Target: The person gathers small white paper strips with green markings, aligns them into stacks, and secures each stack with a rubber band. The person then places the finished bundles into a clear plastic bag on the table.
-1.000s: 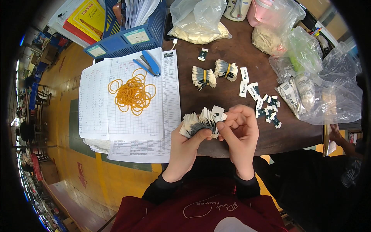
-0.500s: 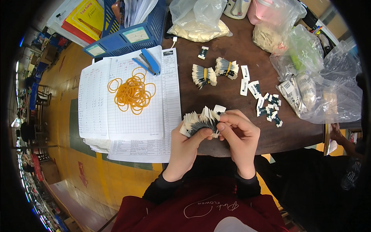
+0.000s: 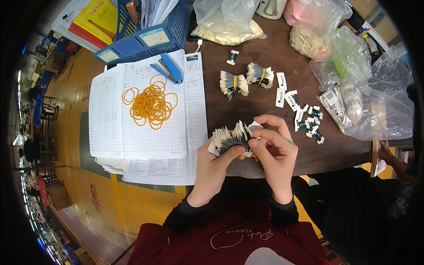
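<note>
A fanned stack of labels (image 3: 226, 138), white-edged with dark middles, is gripped by my left hand (image 3: 215, 168), its thumb pressed across the front. My right hand (image 3: 274, 152) pinches at the stack's right end with thumb and fingers, its index finger raised and bent behind a white label. Beyond my hands lie two bundles of similar labels, the left bundle (image 3: 233, 85) and the right bundle (image 3: 259, 76), each bound by a yellow rubber band. Several loose labels (image 3: 314, 112) lie to the right, and a single label (image 3: 232, 57) lies farther back.
On the left, a heap of yellow rubber bands (image 3: 152, 107) and a blue stapler (image 3: 170, 70) rest on an open notebook (image 3: 106, 119). Behind it stands a blue basket (image 3: 152, 39) of papers. Clear plastic bags (image 3: 377, 106) crowd the right side. Another person's arm (image 3: 391, 159) shows at far right.
My right index finger has lifted and spread away from the stack, while the thumb stays at its right end. My left hand keeps its hold on the labels.
</note>
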`<state>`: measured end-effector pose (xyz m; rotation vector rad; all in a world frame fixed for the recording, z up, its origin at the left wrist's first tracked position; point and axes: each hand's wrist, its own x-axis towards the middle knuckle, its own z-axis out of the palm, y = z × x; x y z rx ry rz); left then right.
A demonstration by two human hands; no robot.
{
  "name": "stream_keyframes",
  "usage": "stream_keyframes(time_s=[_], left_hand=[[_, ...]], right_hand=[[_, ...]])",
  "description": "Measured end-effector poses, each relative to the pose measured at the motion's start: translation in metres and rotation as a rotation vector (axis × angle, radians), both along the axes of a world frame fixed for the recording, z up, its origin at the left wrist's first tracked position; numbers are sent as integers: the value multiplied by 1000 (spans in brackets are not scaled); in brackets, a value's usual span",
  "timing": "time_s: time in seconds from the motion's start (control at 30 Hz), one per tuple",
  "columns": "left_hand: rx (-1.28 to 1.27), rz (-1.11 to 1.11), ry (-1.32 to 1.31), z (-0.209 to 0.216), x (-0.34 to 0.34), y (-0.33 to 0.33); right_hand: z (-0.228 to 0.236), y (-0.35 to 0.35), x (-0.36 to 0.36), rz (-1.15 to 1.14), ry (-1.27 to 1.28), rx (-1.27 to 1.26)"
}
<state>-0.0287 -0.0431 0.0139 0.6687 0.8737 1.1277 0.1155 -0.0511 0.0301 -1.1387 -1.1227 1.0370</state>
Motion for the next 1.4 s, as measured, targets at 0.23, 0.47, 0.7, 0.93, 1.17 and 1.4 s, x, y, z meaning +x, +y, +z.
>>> stream_keyframes(time_s=[0.23,0.47,0.7,0.93,1.17,1.4], left_hand=[[5,-2,-1,0,0,1],[-11,-2,-19,-1,-1,1],[0,3,-8,-3,0,2],[17,-2,-6,-2,0,1],[32,14,10,-2,3,1],[48,-2,60,-1,3,1]], right_hand=[[-2,1,-1,-63,-3,-1],[-2,1,1,-39,-86,30],[-2,2,-2,-88,-60,24],[-2,1,1,-54,-115,62],[-2,1,-1,-105,-11,24],[-4,-1,3,-65,-109,62]])
